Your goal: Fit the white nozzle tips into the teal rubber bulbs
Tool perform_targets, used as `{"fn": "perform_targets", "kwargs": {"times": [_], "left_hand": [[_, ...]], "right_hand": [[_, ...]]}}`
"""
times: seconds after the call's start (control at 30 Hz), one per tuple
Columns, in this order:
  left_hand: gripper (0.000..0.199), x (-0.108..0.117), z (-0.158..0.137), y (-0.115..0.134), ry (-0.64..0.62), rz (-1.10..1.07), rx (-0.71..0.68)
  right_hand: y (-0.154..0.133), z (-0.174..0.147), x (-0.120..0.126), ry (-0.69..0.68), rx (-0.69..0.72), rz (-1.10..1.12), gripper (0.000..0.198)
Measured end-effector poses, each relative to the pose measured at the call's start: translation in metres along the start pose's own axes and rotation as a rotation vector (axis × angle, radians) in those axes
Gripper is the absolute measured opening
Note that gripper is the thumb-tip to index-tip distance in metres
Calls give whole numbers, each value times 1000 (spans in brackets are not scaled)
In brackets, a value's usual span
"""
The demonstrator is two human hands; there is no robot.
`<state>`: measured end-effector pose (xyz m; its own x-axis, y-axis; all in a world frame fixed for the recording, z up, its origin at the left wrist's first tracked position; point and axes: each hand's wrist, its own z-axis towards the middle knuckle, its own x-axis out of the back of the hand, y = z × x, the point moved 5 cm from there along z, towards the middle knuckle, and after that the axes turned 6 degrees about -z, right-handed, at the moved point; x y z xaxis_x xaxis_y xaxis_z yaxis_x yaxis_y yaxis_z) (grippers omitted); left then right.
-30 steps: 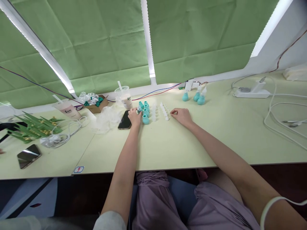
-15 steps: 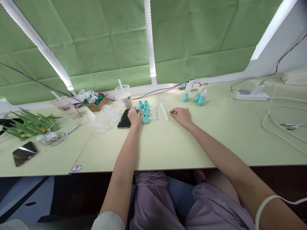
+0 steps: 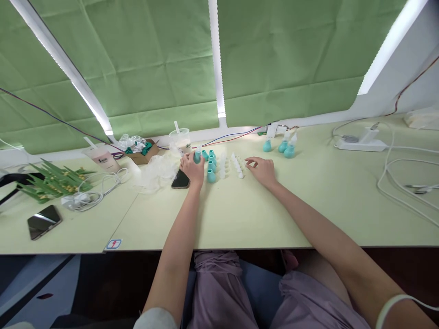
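Note:
My left hand (image 3: 192, 170) is closed around a small teal rubber bulb (image 3: 197, 157) with a clear tip pointing up. Right beside it stand several teal bulbs (image 3: 211, 175) in a loose double row, their openings upward. Farther right lie a translucent row of nozzle tips (image 3: 222, 167) and a whiter row of nozzle tips (image 3: 237, 165). My right hand (image 3: 262, 171) rests on the table just right of these rows. Its fingers are curved, thumb and forefinger slightly apart, and nothing shows between them.
Teal bulbs with white nozzles (image 3: 289, 151) stand at the back right, left of a power strip (image 3: 360, 145). A phone (image 3: 180, 179), crumpled plastic film (image 3: 156, 172), a drink cup (image 3: 180, 140) and a cardboard box (image 3: 142, 157) are on the left.
The view has shifted slightly. My left hand has lifted the teal bulb a little, and its tip shows more clearly. My right hand stays beside the nozzle tips, its thumb and forefinger slightly more apart.

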<state>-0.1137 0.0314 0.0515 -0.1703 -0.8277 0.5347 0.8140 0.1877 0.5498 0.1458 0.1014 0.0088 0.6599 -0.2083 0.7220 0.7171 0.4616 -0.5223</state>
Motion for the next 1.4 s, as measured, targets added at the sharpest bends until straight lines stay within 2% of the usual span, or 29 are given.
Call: {"fn": "perform_targets", "kwargs": {"times": [0.1,0.2,0.3,0.4,0.53,0.7,0.93,1.17,1.4], "left_hand": [[33,10,-7,25,25,-6,-122],[29,10,-24,57,-27,-1,-384],[26,5,-45,82,-102,-9,-605],[25,0,-59,93,-131,-27,-712],[24,-6,-64,92,-136,-34,-750],[21,-13,-67,89,-156,-41,-788],[19,-14,-70,89,-147,-115,-829],[20,-13,-69,89,-140,-106,-900],[22,-11,-66,90,-133,-97,-918]], "right_hand": [[-22,-6,20,190,160,33,25],[-42,-13,36,340,307,-7,27],[-53,-18,43,443,419,-39,24],[-53,-19,44,493,452,-73,21],[-46,-17,45,513,465,-158,22],[-45,-19,40,448,608,-342,20],[-49,-18,42,429,632,-413,20],[-47,-16,37,368,600,-378,20],[-45,-13,34,363,465,-212,23]]}}
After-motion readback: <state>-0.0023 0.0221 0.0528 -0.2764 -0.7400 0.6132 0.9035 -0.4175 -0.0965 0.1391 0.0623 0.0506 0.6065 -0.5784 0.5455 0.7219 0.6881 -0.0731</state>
